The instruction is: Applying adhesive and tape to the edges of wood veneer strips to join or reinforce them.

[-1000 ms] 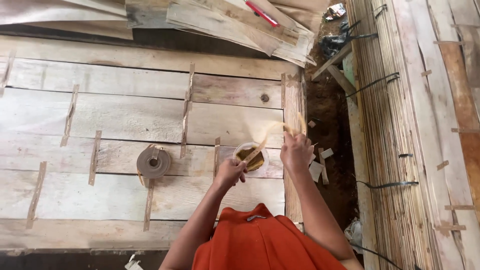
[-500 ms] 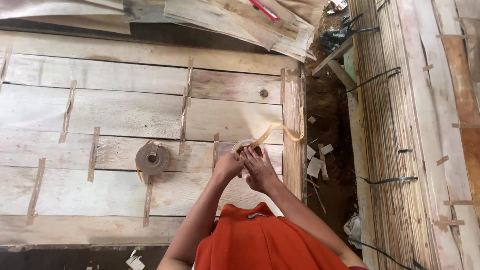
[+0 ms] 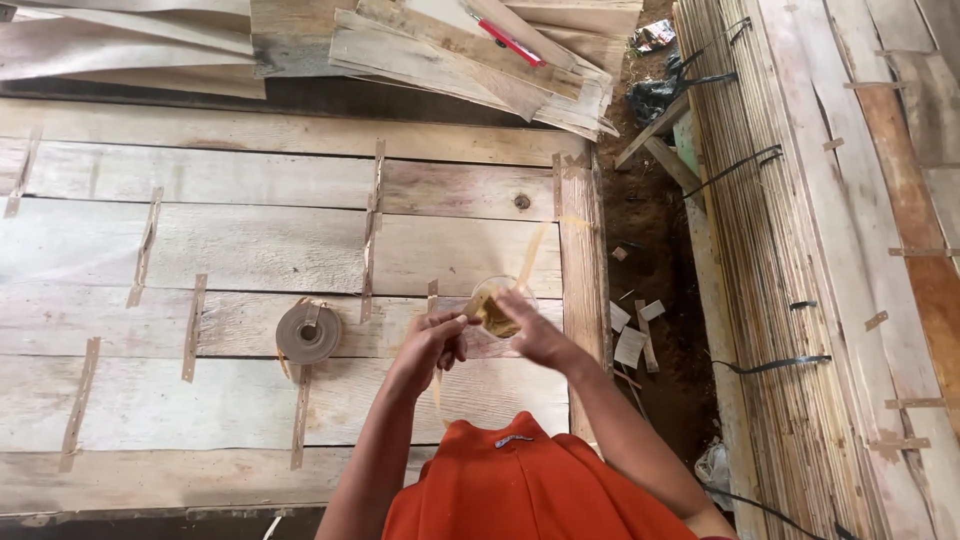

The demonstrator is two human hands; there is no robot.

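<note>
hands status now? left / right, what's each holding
Left hand: closed, pinching one end of a tape strip.
Right hand: closed on the same strip, over a small cup.

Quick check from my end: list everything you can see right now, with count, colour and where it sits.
tape strip: one, pale tan, held between both hands, curling up over the sheets
small cup: one, clear with brownish contents, by the hands
tape roll: one, brown, lying flat on the sheets, left of the hands
veneer sheets: several, pale wood, laid edge to edge, joined by short tape strips
loose boards: a pile, grey-tan, top
red tool: one, on that pile
bundled veneer stacks: strapped in black, right
orange garment: bottom centre
left hand: gripping the strip
right hand: gripping the strip
</note>
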